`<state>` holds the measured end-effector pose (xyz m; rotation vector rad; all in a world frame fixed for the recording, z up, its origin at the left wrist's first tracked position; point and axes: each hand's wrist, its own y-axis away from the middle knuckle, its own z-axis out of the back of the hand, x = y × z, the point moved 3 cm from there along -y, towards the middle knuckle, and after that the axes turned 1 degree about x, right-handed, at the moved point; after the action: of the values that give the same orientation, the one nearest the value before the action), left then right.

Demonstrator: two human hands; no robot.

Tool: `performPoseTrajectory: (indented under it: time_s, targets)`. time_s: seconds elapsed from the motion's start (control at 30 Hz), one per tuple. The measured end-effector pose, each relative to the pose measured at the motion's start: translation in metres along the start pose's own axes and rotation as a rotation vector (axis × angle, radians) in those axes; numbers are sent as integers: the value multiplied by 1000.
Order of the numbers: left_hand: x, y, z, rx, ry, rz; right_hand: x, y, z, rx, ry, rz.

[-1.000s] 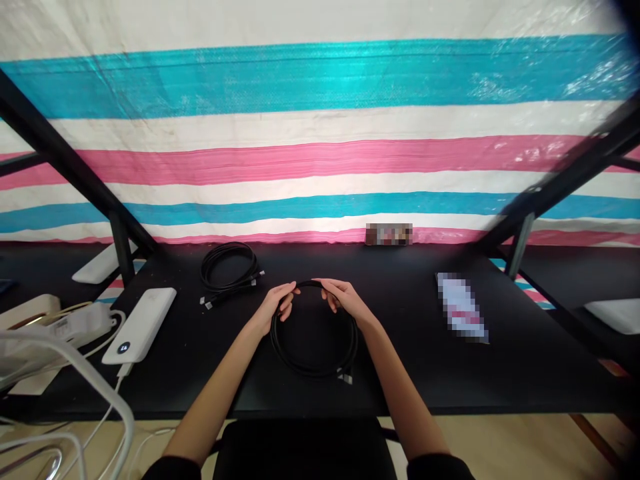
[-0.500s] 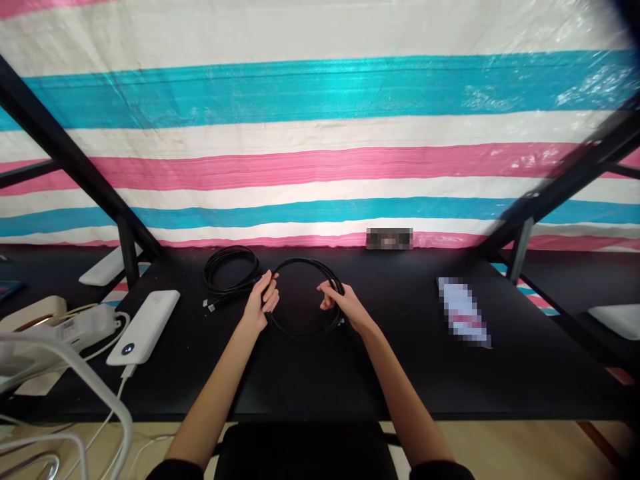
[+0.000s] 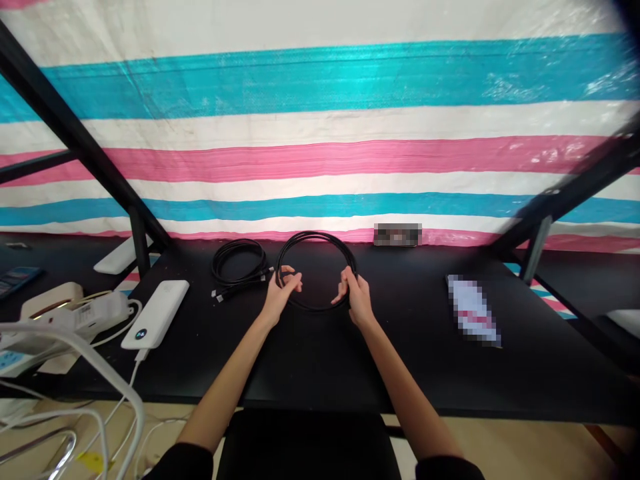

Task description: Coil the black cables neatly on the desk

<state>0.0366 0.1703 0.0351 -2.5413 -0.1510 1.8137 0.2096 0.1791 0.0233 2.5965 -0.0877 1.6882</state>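
A coiled black cable [image 3: 316, 238] forms a ring at the far middle of the black table [image 3: 320, 360]. My left hand [image 3: 281, 291] pinches its left side and my right hand [image 3: 356, 296] grips its right side, so both hands are closed on it. The ring stands tilted up, its top against the striped sheet behind. A second coiled black cable [image 3: 239, 268] lies flat on the table just left of my left hand, its plugs pointing to the left front.
A white power bank [image 3: 156, 313] with a white lead lies at the table's left. White cords and a power strip [image 3: 75, 320] sit further left. A blurred packet [image 3: 473, 310] lies at right, a small blurred box [image 3: 397, 235] at the back. Black frame struts slant on both sides.
Both hands have carried the cable ring from the near middle of the table away to the back and tipped it up. The other cable has stayed put.
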Motion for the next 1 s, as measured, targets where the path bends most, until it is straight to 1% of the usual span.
performPoseTrajectory:
  time_s: [0.03, 0.1, 0.17, 0.2, 0.23, 0.27, 0.3, 0.43, 0.47, 0.5, 0.53, 0.63, 0.7, 0.77, 0.83, 0.9, 0.93, 1.0]
  targets:
    - [4, 2, -4, 20, -41, 14, 2, 1, -1, -30, -36, 18]
    - [14, 8, -13, 119, -81, 74, 3, 3, -5, -69, -99, 37]
    - [22, 14, -22, 240, -124, 120, 0, 5, -10, -58, -130, 32]
    - [24, 17, -25, 276, -158, 122, -2, 6, -12, -38, -135, 19]
    - [24, 18, -26, 282, -194, 109, -4, 6, -13, -13, -136, 1]
    - [23, 19, -25, 255, -222, 84, -6, 6, -14, 11, -132, -19]
    - [21, 18, -22, 197, -239, 53, -7, 6, -15, 33, -125, -41]
    - [4, 10, 0, -161, -255, -87, -2, 4, -13, 105, -90, -97]
    - [0, 7, 5, -208, -277, -112, 0, 3, -11, 108, -99, -105]
    - [-2, 5, 8, -209, -302, -119, 2, 2, -9, 97, -113, -112]
    - [-2, 3, 9, -172, -325, -107, 4, 1, -6, 72, -130, -121]
    - [6, 1, 5, 22, -342, -11, 8, -3, 4, -21, -138, -137]
    - [12, 3, 1, 101, -323, 43, 9, -5, 10, -60, -100, -111]
    - [16, 5, -2, 124, -308, 71, 9, -6, 13, -79, -32, -63]
    - [17, 5, -3, 118, -303, 83, 7, -6, 14, -99, 47, -22]
    - [16, 5, -3, 103, -287, 97, 4, -6, 14, -106, 78, -15]
    - [15, 5, -3, 93, -268, 109, 2, -7, 12, -106, 58, -32]
    - [16, 5, -3, 73, -202, 140, -1, -7, 10, -103, -68, -100]
